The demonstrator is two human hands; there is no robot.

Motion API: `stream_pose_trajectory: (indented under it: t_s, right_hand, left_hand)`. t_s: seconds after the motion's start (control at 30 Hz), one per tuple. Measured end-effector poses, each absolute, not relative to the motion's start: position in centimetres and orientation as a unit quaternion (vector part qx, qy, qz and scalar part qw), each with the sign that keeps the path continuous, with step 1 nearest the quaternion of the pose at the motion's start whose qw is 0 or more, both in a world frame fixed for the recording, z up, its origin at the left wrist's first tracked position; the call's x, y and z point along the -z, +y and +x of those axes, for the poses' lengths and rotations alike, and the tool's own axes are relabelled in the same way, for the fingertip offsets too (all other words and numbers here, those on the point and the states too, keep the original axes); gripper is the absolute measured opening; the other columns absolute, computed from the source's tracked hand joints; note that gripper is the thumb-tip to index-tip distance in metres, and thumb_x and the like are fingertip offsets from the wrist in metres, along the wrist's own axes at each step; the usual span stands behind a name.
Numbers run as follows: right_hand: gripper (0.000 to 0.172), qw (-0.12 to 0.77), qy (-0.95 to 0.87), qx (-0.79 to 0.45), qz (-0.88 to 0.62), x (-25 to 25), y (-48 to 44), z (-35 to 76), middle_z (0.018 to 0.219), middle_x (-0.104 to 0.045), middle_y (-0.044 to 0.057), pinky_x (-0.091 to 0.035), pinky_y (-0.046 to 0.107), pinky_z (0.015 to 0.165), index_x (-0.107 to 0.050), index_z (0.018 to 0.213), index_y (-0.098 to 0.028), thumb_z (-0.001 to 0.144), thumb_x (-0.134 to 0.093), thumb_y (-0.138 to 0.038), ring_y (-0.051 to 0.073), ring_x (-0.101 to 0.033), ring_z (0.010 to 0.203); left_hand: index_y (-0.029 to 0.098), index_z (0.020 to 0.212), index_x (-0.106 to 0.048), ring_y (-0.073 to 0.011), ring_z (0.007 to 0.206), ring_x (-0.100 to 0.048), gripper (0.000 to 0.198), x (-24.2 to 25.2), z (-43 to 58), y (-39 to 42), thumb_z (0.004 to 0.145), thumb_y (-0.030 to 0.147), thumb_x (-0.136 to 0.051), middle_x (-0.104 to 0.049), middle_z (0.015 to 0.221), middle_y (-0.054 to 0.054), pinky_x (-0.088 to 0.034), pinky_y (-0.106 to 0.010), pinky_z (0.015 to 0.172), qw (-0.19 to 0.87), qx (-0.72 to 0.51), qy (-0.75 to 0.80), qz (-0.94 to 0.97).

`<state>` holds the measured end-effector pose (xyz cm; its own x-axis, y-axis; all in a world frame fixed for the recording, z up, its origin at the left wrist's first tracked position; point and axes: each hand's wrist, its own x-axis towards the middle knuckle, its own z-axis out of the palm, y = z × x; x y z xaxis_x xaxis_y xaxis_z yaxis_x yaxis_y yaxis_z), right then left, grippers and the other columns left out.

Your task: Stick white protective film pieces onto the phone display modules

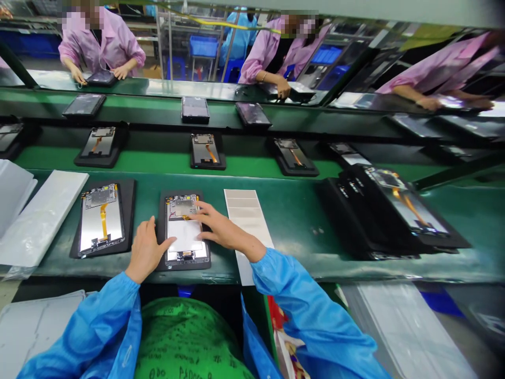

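Along a green assembly line [294, 231], co-workers in pink smocks [100, 45] sit across the belt, with rows of open-backed phones on black trays between them and the person. Nearest the person, one open-backed phone [181, 208] lies flat on its black tray [162, 226], just beside a strip of pale sheets [246, 221]. Both hands are open, not gripping: the right hand [224, 226] spreads its fingers across the phone's upper part, while the left hand [148, 250] sits at its lower-left edge, thumb reaching a white film [185, 235] on the phone
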<state>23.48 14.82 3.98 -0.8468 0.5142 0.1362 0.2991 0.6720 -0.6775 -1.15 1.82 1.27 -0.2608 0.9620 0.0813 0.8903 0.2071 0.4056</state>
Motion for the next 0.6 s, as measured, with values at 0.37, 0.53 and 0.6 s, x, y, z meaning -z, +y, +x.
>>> stream_pose_trajectory:
  t_s: [0.37, 0.53, 0.6]
  right_hand:
    - [0.042, 0.098, -0.752, -0.371, -0.536, -2.2, 6.0, 23.9, 0.112, -0.060, 0.011, -0.052, 0.035, 0.087, -0.061, 0.116, -0.014, 0.079, -0.078, -0.020, 0.022, -0.064, 0.095]
    - [0.050, 0.181, -0.783, -0.338, -0.489, -3.4, 11.0, 25.5, 0.109, -0.067, 0.005, -0.054, 0.028, 0.083, -0.060, 0.126, -0.020, 0.081, -0.078, -0.033, 0.018, -0.067, 0.092]
    - [0.050, 0.173, -0.792, -0.265, -0.523, -5.1, 16.3, 28.0, 0.114, -0.069, 0.003, -0.053, 0.026, 0.086, -0.057, 0.133, -0.025, 0.087, -0.073, -0.037, 0.016, -0.068, 0.096]
  left_hand:
    - [0.008, 0.135, -0.056, -0.0388, 0.147, -0.030, 0.065, 1.1, 1.0, 0.3, 0.091, 0.055, -0.049, -0.039, 0.155, -0.024, -0.025, -0.058, 0.119, 0.136, -0.344, 0.761, 0.533]
    - [0.023, 0.148, -0.041, -0.0323, 0.114, -0.065, 0.086, -1.3, 0.6, 3.7, 0.075, 0.057, -0.072, -0.065, 0.128, -0.012, -0.046, -0.053, 0.107, 0.313, -0.484, 0.711, 0.404]
    - [0.025, 0.146, -0.045, -0.0289, 0.095, -0.071, 0.089, -2.5, -0.5, 7.7, 0.069, 0.053, -0.079, -0.072, 0.108, -0.007, -0.053, -0.051, 0.097, 0.333, -0.532, 0.687, 0.367]
